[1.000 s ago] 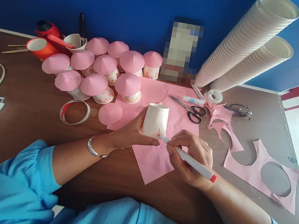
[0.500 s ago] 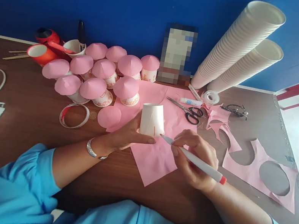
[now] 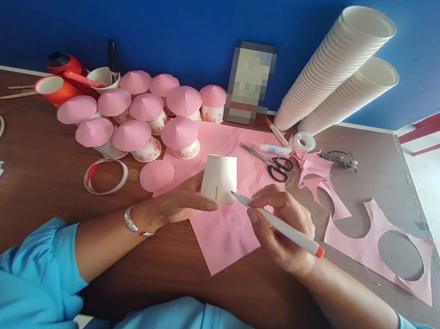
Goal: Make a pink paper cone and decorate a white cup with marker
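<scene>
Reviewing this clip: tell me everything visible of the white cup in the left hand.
The white cup looks like smooth paper, plain except for one short orange-red stroke near its lower edge. It is upside down, narrow end up, held in front of the pink sheet. The left hand grips its left side, thumb along the bottom edge. The marker's tip is at its right side; contact is unclear.

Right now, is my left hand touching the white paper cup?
Touching: the head view shows your left hand holding the white paper cup, with the thumb lying along its lower edge.
</scene>
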`<state>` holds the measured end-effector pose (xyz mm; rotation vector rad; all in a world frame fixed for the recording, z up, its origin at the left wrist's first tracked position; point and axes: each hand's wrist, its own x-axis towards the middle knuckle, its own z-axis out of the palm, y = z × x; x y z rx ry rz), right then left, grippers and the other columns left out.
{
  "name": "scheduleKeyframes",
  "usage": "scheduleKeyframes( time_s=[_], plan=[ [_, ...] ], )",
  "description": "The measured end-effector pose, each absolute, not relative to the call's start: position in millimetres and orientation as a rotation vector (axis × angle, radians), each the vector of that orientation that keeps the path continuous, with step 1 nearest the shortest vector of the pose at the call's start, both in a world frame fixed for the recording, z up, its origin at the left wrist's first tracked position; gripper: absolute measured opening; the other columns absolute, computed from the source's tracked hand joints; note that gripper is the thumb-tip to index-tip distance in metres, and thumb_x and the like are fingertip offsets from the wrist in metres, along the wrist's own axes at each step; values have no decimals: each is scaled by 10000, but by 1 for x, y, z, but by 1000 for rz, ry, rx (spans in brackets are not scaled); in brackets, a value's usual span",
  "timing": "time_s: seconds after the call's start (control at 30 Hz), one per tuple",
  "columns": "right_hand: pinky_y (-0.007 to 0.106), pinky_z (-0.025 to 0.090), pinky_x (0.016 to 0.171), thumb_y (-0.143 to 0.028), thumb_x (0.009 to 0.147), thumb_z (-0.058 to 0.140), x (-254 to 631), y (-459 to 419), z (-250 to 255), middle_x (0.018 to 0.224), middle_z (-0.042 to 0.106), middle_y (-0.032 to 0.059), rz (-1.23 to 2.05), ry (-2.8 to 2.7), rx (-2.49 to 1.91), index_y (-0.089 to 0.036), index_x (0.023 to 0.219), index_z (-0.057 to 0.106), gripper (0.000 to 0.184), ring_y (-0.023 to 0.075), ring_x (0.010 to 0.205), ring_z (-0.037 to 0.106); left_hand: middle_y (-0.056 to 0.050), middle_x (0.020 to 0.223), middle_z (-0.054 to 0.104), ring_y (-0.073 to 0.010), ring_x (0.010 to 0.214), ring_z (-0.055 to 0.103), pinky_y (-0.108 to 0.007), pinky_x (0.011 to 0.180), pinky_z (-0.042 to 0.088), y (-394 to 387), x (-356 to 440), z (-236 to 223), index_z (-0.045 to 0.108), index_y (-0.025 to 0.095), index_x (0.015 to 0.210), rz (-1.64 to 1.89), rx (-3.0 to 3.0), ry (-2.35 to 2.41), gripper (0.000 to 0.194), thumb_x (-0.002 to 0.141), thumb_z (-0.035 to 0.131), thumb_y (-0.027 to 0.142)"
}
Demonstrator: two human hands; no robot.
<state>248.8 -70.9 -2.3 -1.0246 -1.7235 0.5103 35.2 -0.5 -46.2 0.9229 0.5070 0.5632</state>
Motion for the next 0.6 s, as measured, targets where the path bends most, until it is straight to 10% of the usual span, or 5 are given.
scheduleKeyframes(
  time_s=[0.6],
  plan=[
    [286, 541, 571, -102, 929, 612, 249, -71, -3, 789, 684, 5, 484, -1757, -1040, -244, 959, 588, 147, 155, 653, 663, -60, 1138, 709, -286, 1139, 646, -468, 1029, 487, -1, 35, -48, 623, 259, 1309, 585, 907, 472, 591, 770, 864, 278]
  ],
)
